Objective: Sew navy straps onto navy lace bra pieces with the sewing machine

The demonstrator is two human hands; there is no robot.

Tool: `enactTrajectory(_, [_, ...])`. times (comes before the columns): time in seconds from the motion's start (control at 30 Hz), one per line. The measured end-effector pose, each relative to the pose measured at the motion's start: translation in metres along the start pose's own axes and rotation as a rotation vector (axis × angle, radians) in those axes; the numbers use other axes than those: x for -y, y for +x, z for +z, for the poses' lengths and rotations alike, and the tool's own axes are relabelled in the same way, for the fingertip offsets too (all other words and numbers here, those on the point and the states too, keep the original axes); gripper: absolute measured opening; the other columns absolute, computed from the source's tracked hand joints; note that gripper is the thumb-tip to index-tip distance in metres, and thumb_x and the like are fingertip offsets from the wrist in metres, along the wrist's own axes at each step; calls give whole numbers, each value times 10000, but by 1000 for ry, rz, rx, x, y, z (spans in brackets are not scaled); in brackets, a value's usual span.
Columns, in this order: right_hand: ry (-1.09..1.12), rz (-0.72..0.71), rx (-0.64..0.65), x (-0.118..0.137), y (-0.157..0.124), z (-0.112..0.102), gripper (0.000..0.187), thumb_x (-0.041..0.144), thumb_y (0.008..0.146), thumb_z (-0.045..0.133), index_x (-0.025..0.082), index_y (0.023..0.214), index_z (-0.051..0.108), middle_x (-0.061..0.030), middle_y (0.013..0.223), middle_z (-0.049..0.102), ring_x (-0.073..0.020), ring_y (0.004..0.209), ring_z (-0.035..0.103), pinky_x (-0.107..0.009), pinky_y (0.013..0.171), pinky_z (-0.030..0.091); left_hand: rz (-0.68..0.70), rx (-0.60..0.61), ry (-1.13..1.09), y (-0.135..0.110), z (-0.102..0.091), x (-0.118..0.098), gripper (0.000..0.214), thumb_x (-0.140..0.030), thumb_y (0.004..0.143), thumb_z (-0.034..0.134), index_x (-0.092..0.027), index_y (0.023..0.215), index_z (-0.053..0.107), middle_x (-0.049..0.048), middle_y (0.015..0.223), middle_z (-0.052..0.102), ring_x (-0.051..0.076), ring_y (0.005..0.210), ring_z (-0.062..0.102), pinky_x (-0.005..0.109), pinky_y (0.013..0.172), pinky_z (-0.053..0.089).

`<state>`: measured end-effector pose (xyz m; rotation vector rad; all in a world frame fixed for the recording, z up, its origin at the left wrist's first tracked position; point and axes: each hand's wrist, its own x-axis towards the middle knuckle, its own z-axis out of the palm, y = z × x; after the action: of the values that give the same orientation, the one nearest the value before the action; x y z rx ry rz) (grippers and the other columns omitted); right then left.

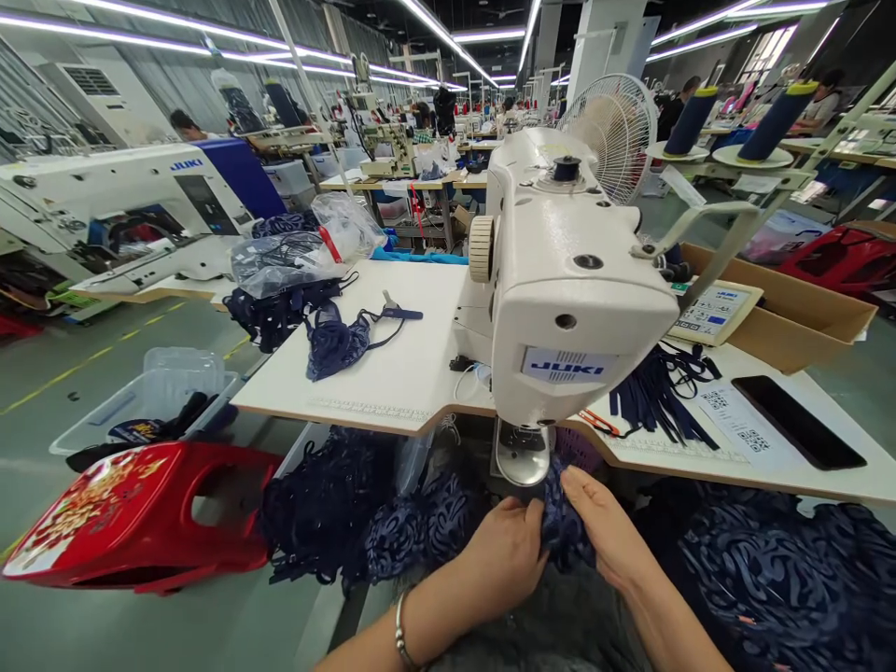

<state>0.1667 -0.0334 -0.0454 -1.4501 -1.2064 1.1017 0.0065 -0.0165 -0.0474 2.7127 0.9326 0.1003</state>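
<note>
1. In the head view, our left hand (500,553) and right hand (608,525) each pinch a navy, swirl-patterned fabric piece (568,539), which sits between them, just beside the rounded silver metal plate (524,465) under the white, bulky sewing machine (567,243).
2. We judge the cloth could pucker or skew if our hands pull unevenly; fingertips could be hurt if they stray under the needle, which we cannot make out.
3. We read "JUKI" on the machine's front, the white-and-blue machine (126,182) at left and the beige control panel (721,313). The white QR-code sheet (740,413) has print too small to read.
</note>
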Motion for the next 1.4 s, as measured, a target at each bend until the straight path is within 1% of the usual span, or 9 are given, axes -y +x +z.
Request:
enactTrajectory(0.17, [-582, -386, -205, -21, 2, 10, 518, 535, 989, 318, 203, 694, 585, -36, 635, 589, -180, 599, 565, -286, 589, 447, -68, 69, 30, 0, 12, -2, 238, -132, 789, 564, -79, 1020, 550, 87, 710, 671, 230, 632, 663, 411, 796, 513])
enactTrajectory(0.3, [-647, -458, -115, -19, 7, -1, 422, 450, 1003, 356, 193, 919, 680, -71, 795, 697, -205, 737, 659, -301, 677, 515, -161, 15, -2, -4, 0, -2, 331, -384, 898, 567, -104, 1072, 547, 124, 845, 690, 268, 783, 684, 424, 791, 522])
enactTrajectory(0.43, [-504, -324, 228, 14, 2, -16, 299, 380, 982, 437, 248, 949, 703, -17, 910, 733, -192, 831, 685, -279, 754, 533, -66, -184, -322, -14, -29, 7, 784, -632, 774, 657, -141, 1336, 418, 179, 1255, 583, 294, 1156, 567, 423, 962, 466])
enactTrajectory(0.53, [-487, -335, 566, 41, -8, -20, 263, 344, 977, 458, 292, 1038, 708, 13, 937, 740, -175, 837, 687, -262, 766, 532, 56, -105, -661, -20, -48, 19, 574, -568, 828, 639, -169, 1230, 543, 86, 1132, 654, 213, 1027, 618, 283, 864, 491])
enactTrajectory(0.67, [-554, -474, 297, 52, -5, -22, 298, 353, 969, 480, 282, 1187, 671, -36, 1018, 734, -181, 854, 691, -272, 762, 545, -124, -179, -735, -16, -65, 33, 353, -475, 932, 534, -158, 825, 650, -18, 706, 637, 128, 666, 599, 203, 599, 449])
enactTrajectory(0.9, [-695, -601, -12, 39, 16, -6, 337, 337, 995, 434, 223, 1184, 689, -66, 951, 739, -185, 828, 700, -295, 779, 569, -80, -722, -43, -4, -64, 39, 186, -215, 962, 501, -186, 1047, 664, 75, 1012, 677, 191, 959, 606, 317, 864, 450])
enactTrajectory(1.07, [-417, -347, 30, 35, 14, -5, 325, 365, 979, 450, 235, 1181, 669, -47, 1125, 710, -203, 1021, 670, -322, 903, 537, 175, -509, 117, -12, -55, 33, 339, -142, 970, 429, -218, 1263, 580, 50, 1178, 678, 157, 1144, 574, 313, 973, 360])
enactTrajectory(1.23, [-194, -111, -22, 33, 25, -8, 272, 469, 938, 488, 214, 982, 570, 41, 613, 564, -132, 544, 536, -238, 525, 433, 88, -479, 176, -10, -59, 27, 351, -142, 981, 403, -237, 1276, 566, 44, 1237, 657, 163, 1209, 546, 339, 987, 338])
enactTrajectory(1.4, [-199, -120, -16, 32, 44, -10, 171, 405, 920, 494, 238, 942, 463, 37, 686, 611, -140, 613, 552, -250, 615, 406, 11, -503, 230, -2, -62, 22, 293, -177, 995, 427, -246, 1235, 579, 15, 1252, 648, 177, 1243, 518, 391, 1035, 273])
